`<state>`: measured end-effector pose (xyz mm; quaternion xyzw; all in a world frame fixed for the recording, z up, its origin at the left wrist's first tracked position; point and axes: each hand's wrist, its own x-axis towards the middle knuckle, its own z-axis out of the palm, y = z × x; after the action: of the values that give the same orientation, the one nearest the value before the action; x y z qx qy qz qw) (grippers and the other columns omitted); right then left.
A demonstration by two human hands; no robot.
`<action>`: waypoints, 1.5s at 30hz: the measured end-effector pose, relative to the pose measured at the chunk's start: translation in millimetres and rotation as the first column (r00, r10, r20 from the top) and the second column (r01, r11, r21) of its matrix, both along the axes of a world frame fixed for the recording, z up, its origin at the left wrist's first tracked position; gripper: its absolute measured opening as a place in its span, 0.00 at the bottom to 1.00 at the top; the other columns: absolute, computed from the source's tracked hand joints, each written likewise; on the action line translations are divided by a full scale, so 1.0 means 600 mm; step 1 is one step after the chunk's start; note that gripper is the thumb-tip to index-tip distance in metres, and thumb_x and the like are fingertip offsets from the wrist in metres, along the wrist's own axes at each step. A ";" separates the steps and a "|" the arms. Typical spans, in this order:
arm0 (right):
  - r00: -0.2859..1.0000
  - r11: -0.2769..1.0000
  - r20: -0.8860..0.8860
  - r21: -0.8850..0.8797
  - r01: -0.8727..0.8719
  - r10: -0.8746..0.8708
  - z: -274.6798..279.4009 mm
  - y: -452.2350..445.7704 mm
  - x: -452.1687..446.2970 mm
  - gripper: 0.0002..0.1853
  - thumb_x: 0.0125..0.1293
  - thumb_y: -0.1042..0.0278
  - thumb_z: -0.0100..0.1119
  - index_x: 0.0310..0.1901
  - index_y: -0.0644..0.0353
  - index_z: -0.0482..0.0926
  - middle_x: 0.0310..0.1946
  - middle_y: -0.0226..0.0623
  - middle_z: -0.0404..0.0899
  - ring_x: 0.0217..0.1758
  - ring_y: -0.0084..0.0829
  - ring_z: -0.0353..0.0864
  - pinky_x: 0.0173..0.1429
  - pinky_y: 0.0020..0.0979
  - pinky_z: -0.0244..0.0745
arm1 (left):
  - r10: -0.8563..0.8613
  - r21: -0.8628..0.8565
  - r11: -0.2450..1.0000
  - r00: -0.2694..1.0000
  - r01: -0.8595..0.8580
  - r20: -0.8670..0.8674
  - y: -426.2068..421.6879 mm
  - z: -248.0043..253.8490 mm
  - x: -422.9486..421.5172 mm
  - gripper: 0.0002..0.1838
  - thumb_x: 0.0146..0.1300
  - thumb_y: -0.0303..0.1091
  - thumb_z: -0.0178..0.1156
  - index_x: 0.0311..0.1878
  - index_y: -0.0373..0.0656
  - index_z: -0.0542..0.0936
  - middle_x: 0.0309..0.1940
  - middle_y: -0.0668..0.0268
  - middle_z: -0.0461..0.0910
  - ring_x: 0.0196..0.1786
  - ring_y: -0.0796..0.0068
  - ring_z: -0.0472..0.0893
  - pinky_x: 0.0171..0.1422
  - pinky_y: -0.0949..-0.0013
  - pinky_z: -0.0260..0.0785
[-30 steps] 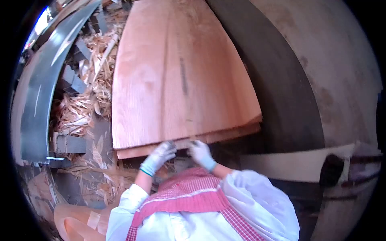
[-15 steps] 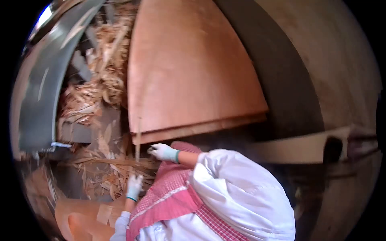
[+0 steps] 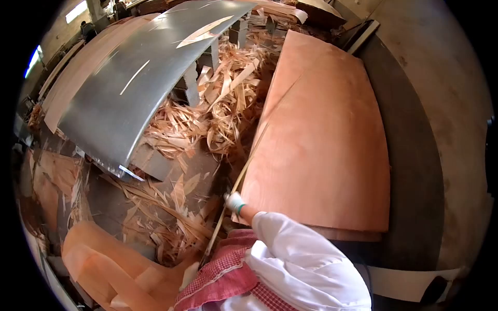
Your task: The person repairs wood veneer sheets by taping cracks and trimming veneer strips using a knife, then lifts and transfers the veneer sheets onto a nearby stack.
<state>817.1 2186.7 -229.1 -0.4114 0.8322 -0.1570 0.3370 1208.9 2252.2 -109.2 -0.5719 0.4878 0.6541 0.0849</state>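
while the right hand (image 3: pixel 235 202) grips a long strip (image 3: pixel 239 180) running from one o'clock to seven, the left hand (image 3: pixel 190 275) sits apart, nearer its seven-o'clock end, its grip unclear.

From the person's head, the one wide, round-edged view looks forward and steeply down past the checked apron (image 3: pixel 220 277) and white sleeve (image 3: pixel 311 264), close above the near edge of the wood sheets (image 3: pixel 324 140), facing along the thin strip (image 3: pixel 249 161) toward their narrower far end.
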 end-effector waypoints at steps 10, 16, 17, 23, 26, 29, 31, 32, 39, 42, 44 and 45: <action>0.721 0.754 0.568 -0.245 0.609 -0.398 0.136 -0.157 0.061 0.26 0.68 0.50 0.59 0.51 0.71 0.74 0.42 0.41 0.81 0.46 0.32 0.77 0.54 0.35 0.72 | -0.415 -0.548 0.574 0.793 0.608 0.446 -0.232 0.194 0.027 0.14 0.68 0.44 0.55 0.39 0.41 0.73 0.31 0.48 0.79 0.35 0.46 0.79 0.36 0.53 0.69; 0.567 0.504 0.697 -0.331 0.797 -0.439 0.160 -0.248 -0.040 0.18 0.72 0.51 0.51 0.41 0.62 0.73 0.26 0.34 0.76 0.28 0.26 0.74 0.35 0.32 0.71 | -0.512 -0.550 0.528 0.759 0.647 0.402 -0.411 0.163 0.111 0.17 0.67 0.49 0.56 0.43 0.43 0.74 0.33 0.48 0.81 0.40 0.44 0.80 0.43 0.49 0.70; 0.548 0.524 0.584 -0.231 0.820 -0.600 0.176 -0.262 -0.016 0.20 0.69 0.53 0.54 0.39 0.67 0.76 0.30 0.47 0.79 0.32 0.41 0.78 0.39 0.40 0.71 | -0.503 -0.495 0.575 0.758 0.652 0.415 -0.444 0.171 0.120 0.16 0.66 0.48 0.56 0.43 0.43 0.75 0.35 0.48 0.81 0.42 0.43 0.79 0.44 0.49 0.70; 0.583 0.632 0.390 -0.004 0.775 -0.713 0.047 -0.364 0.267 0.16 0.72 0.54 0.50 0.41 0.60 0.75 0.32 0.43 0.81 0.30 0.37 0.78 0.37 0.39 0.74 | -0.481 -0.400 0.581 0.696 0.709 0.533 -0.602 0.172 0.369 0.12 0.64 0.39 0.59 0.41 0.39 0.74 0.35 0.49 0.80 0.41 0.43 0.78 0.46 0.51 0.70; 0.994 0.975 0.111 0.219 -0.035 0.010 -0.016 -0.425 0.412 0.17 0.72 0.56 0.45 0.45 0.59 0.79 0.40 0.47 0.83 0.42 0.46 0.83 0.47 0.43 0.76 | 0.568 0.139 0.803 0.815 -0.579 0.117 -0.601 0.183 0.579 0.07 0.69 0.29 0.50 0.36 0.36 0.74 0.32 0.65 0.71 0.32 0.76 0.71 0.36 0.75 0.67; 0.969 0.968 0.225 0.201 -0.149 0.102 -0.173 -0.529 0.587 0.17 0.68 0.63 0.48 0.51 0.61 0.82 0.50 0.47 0.82 0.51 0.48 0.82 0.55 0.43 0.77 | 0.072 0.068 0.993 0.944 -0.099 0.321 -0.602 0.275 0.650 0.08 0.67 0.29 0.53 0.43 0.34 0.77 0.31 0.62 0.75 0.34 0.72 0.75 0.40 0.69 0.70; 0.959 0.978 0.279 0.180 -0.101 0.047 0.005 -0.526 0.567 0.22 0.71 0.52 0.49 0.47 0.64 0.81 0.43 0.53 0.83 0.49 0.54 0.81 0.50 0.46 0.76 | -0.079 -0.051 0.993 0.918 0.107 0.388 -0.616 0.266 0.729 0.08 0.65 0.29 0.55 0.42 0.34 0.77 0.30 0.60 0.76 0.35 0.70 0.77 0.41 0.65 0.71; 0.921 0.979 0.364 0.191 0.073 -0.139 0.014 -0.531 0.578 0.22 0.69 0.52 0.51 0.46 0.65 0.81 0.41 0.54 0.83 0.48 0.55 0.81 0.49 0.46 0.76 | -0.105 -0.087 0.985 0.912 0.151 0.395 -0.630 0.250 0.761 0.08 0.64 0.29 0.56 0.42 0.35 0.77 0.29 0.60 0.77 0.35 0.69 0.78 0.41 0.64 0.71; 0.645 0.731 0.468 0.005 0.682 -0.604 0.183 -0.506 0.623 0.20 0.68 0.57 0.56 0.48 0.69 0.71 0.42 0.63 0.79 0.50 0.58 0.78 0.55 0.46 0.72 | -0.272 -0.152 0.919 0.866 0.363 0.420 -0.797 0.090 0.832 0.10 0.64 0.27 0.56 0.46 0.34 0.73 0.32 0.55 0.77 0.34 0.63 0.76 0.40 0.62 0.69; 0.581 0.587 0.542 -0.186 0.788 -0.608 0.194 -0.495 0.577 0.16 0.69 0.62 0.54 0.50 0.66 0.70 0.40 0.57 0.78 0.43 0.54 0.78 0.53 0.44 0.72 | -0.519 -0.210 0.686 0.671 0.696 0.529 -0.830 0.088 0.738 0.13 0.65 0.30 0.57 0.49 0.33 0.73 0.40 0.49 0.80 0.43 0.52 0.80 0.47 0.56 0.70; 0.500 0.491 0.574 -0.185 0.851 -0.649 0.214 -0.475 0.506 0.20 0.68 0.55 0.56 0.48 0.66 0.69 0.43 0.62 0.78 0.50 0.61 0.75 0.54 0.47 0.70 | -0.637 -0.249 0.484 0.533 0.839 0.557 -0.805 0.172 0.570 0.17 0.64 0.33 0.58 0.52 0.32 0.73 0.45 0.42 0.80 0.51 0.41 0.78 0.52 0.51 0.70; 0.428 0.414 0.596 -0.170 0.894 -0.680 0.214 -0.465 0.470 0.18 0.68 0.57 0.56 0.48 0.66 0.70 0.41 0.62 0.78 0.47 0.61 0.76 0.51 0.47 0.71 | -0.657 -0.254 0.451 0.511 0.856 0.555 -0.802 0.180 0.512 0.18 0.64 0.34 0.59 0.52 0.32 0.73 0.44 0.41 0.80 0.50 0.41 0.78 0.52 0.51 0.70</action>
<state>1099.3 1907.6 -100.9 0.0254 0.7611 -0.5822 0.2849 1516.0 1770.7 -1.1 -0.4000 0.8182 0.2678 0.3144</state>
